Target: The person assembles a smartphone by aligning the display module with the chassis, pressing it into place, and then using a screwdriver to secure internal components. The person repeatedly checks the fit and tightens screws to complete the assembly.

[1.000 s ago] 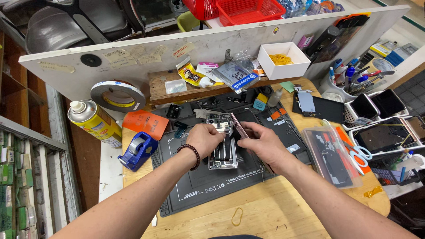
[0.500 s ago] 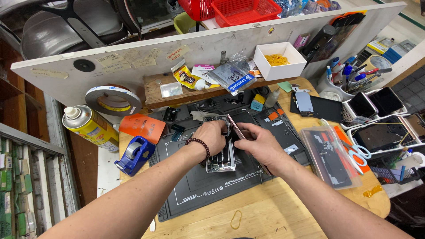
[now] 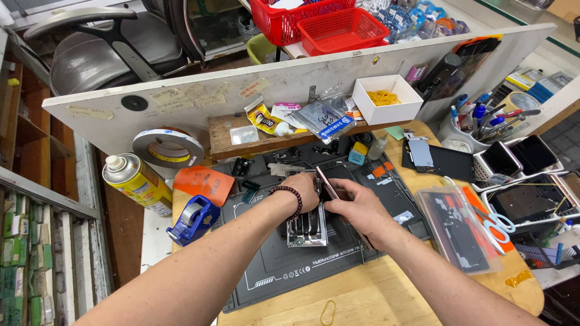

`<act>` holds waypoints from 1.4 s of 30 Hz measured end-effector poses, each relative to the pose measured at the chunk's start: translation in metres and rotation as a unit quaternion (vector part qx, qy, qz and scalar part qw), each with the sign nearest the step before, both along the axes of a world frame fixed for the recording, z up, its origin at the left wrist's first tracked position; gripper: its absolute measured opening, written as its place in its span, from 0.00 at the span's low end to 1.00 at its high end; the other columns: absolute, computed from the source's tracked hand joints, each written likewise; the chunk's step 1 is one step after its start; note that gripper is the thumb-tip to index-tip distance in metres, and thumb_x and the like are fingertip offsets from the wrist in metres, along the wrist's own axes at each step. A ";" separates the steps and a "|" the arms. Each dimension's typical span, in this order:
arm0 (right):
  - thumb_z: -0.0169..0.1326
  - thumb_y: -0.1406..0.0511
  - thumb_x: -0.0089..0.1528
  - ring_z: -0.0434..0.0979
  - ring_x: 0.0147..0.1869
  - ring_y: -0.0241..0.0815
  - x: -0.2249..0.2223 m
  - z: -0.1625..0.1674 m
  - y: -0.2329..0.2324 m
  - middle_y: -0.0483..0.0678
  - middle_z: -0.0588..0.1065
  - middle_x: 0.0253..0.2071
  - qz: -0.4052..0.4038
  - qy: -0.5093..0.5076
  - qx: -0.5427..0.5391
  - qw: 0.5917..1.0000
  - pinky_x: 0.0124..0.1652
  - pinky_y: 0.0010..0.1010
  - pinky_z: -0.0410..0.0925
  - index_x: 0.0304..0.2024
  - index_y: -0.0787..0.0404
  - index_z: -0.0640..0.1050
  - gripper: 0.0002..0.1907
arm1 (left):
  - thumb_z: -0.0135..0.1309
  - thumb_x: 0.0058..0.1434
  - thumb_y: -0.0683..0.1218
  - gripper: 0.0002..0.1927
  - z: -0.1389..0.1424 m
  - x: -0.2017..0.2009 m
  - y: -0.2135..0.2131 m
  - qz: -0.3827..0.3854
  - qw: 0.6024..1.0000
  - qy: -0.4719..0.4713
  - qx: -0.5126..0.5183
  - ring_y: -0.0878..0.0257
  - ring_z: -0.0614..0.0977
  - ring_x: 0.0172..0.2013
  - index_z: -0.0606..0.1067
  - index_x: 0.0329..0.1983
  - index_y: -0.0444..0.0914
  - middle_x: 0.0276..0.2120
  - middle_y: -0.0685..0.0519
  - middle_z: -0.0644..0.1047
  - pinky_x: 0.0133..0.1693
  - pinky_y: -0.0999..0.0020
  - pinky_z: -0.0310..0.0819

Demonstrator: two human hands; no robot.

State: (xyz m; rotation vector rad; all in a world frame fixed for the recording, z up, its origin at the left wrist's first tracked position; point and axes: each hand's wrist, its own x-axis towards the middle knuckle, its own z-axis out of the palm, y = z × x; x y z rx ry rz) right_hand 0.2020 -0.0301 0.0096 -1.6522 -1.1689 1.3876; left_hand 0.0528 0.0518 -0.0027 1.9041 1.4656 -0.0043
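Pink-edged phone screen (image 3: 326, 182) stood lifted at frame centre, pinched by the right hand (image 3: 356, 208); the left hand (image 3: 305, 192) gripped the opened phone body (image 3: 307, 228) on the worktop mat (image 3: 314, 268), separation seemingly unfinished.

Likely phone repair workshop: silicone mat (image 3: 290, 271), tape rolls (image 3: 167, 148), spare screens (image 3: 531, 154).

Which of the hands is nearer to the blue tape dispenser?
Left. The left hand sits just right of the blue tape dispenser; the right hand lies farther right, beyond the left hand.
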 end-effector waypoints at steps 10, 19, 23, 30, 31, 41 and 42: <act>0.60 0.67 0.55 0.76 0.47 0.32 -0.002 0.002 -0.001 0.43 0.81 0.50 -0.004 0.002 -0.003 1.000 0.43 0.25 0.68 0.61 0.53 0.77 0.29 | 0.53 0.62 0.42 0.22 0.014 0.005 0.001 0.008 0.998 0.022 -0.050 0.51 0.86 0.28 0.72 0.61 0.37 0.44 0.40 0.83 0.27 0.60 0.82; 0.60 0.67 0.55 0.77 0.48 0.32 -0.003 0.002 -0.001 0.44 0.81 0.50 -0.006 0.018 0.000 1.000 0.44 0.24 0.69 0.61 0.54 0.76 0.30 | 0.61 0.57 0.44 0.20 -0.050 0.008 0.021 -0.083 0.988 0.032 0.128 0.47 0.82 0.44 0.78 0.54 0.35 0.46 0.37 0.81 0.37 0.61 0.78; 0.60 0.67 0.56 0.76 0.46 0.33 0.007 -0.002 0.000 0.44 0.80 0.49 -0.017 0.017 -0.007 1.000 0.41 0.27 0.69 0.61 0.55 0.76 0.29 | 0.53 0.59 0.40 0.17 -0.034 -0.005 0.014 0.060 0.996 -0.066 0.009 0.49 0.86 0.39 0.75 0.53 0.37 0.45 0.43 0.80 0.32 0.62 0.82; 0.52 0.70 0.59 0.80 0.43 0.46 0.050 0.000 -0.005 0.54 0.80 0.46 -0.079 0.174 -0.050 0.980 0.43 0.42 0.75 0.61 0.63 0.73 0.26 | 0.56 0.62 0.46 0.13 0.003 -0.053 -0.026 0.166 0.974 -0.135 -0.068 0.62 0.84 0.28 0.77 0.47 0.37 0.34 0.47 0.82 0.27 0.67 0.82; 0.50 0.70 0.60 0.82 0.45 0.48 0.058 0.002 -0.008 0.56 0.80 0.46 -0.098 0.211 -0.067 0.970 0.45 0.46 0.77 0.61 0.64 0.72 0.25 | 0.56 0.62 0.46 0.12 0.001 -0.060 -0.032 0.163 0.974 -0.139 -0.080 0.61 0.83 0.27 0.78 0.46 0.36 0.34 0.47 0.82 0.27 0.66 0.82; 0.44 0.63 0.64 0.82 0.48 0.54 0.064 0.016 -0.019 0.58 0.79 0.48 -0.110 0.375 -0.103 0.915 0.48 0.49 0.75 0.58 0.65 0.73 0.21 | 0.56 0.64 0.48 0.14 0.013 -0.059 -0.073 0.134 0.854 -0.383 -0.325 0.63 0.84 0.34 0.76 0.49 0.36 0.37 0.51 0.81 0.38 0.64 0.81; 0.45 0.63 0.65 0.81 0.47 0.52 0.058 0.017 -0.018 0.57 0.79 0.48 -0.110 0.380 -0.097 0.913 0.48 0.48 0.75 0.57 0.65 0.74 0.20 | 0.56 0.63 0.48 0.15 0.019 -0.052 -0.074 0.127 0.838 -0.409 -0.337 0.63 0.84 0.35 0.75 0.50 0.36 0.38 0.51 0.82 0.40 0.64 0.82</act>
